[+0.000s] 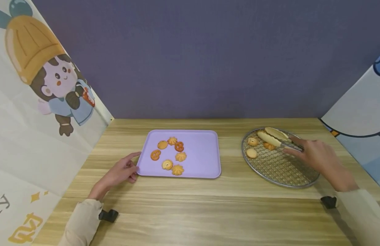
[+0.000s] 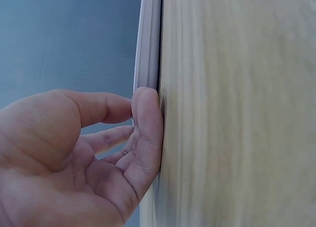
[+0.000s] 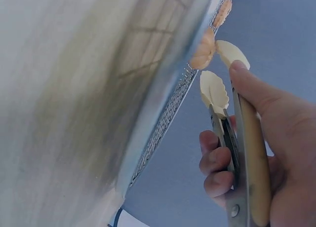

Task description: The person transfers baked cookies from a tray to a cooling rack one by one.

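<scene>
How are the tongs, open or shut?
Open. The right wrist view shows a gap between the two pale tips of the tongs in the person's right hand.

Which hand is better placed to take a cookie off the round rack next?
Right, I'd judge. The right hand holds the tongs over the round rack, tips apart near the cookies. The left hand is at the purple tray.

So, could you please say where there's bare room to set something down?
Bare: table before the purple tray, also between tray and rack; tray's right side. Crowded: tray's left and middle, with biscuits; rack's far left, around the tongs.
</scene>
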Available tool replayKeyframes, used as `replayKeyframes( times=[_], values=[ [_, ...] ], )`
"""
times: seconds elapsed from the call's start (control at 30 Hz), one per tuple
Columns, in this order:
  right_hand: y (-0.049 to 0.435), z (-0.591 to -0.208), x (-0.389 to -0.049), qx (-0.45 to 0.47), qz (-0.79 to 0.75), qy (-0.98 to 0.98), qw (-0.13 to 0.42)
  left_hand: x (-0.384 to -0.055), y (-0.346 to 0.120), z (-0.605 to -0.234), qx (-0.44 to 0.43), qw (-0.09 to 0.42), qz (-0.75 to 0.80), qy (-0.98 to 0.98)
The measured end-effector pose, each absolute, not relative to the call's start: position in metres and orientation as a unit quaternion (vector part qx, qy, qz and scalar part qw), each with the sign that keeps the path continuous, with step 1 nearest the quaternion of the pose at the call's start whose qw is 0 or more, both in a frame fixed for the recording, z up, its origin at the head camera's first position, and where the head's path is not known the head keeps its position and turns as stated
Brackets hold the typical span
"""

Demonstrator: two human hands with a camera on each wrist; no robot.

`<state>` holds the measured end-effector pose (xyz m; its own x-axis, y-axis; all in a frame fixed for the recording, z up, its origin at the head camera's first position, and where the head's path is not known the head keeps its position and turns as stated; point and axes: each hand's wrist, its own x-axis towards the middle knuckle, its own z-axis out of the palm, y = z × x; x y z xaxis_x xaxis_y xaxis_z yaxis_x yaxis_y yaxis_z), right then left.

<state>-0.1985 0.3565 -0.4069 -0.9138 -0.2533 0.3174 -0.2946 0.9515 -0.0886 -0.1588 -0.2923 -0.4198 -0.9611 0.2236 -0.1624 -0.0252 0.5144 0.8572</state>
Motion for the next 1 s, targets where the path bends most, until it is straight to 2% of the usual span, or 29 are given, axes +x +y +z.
replayKeyframes(
  times=[0.3,0.73,0.87,1.0],
  values=[
    [0.35,-0.407,-0.186,0.151,0.061,-0.968,0.192,-0.16,-0.291,-0.419,0.055,0.125,0.484,0.864],
    [0.314,-0.403,-0.167,0.151,0.07,-0.972,0.167,-0.159,-0.292,-0.421,0.046,0.126,0.481,0.866],
    [0.298,-0.4,-0.163,0.158,0.077,-0.975,0.139,-0.158,-0.29,-0.422,0.051,0.115,0.47,0.874],
    [0.283,-0.4,-0.157,0.179,0.08,-0.971,0.138,-0.16,-0.284,-0.422,0.056,0.099,0.443,0.889]
  ],
)
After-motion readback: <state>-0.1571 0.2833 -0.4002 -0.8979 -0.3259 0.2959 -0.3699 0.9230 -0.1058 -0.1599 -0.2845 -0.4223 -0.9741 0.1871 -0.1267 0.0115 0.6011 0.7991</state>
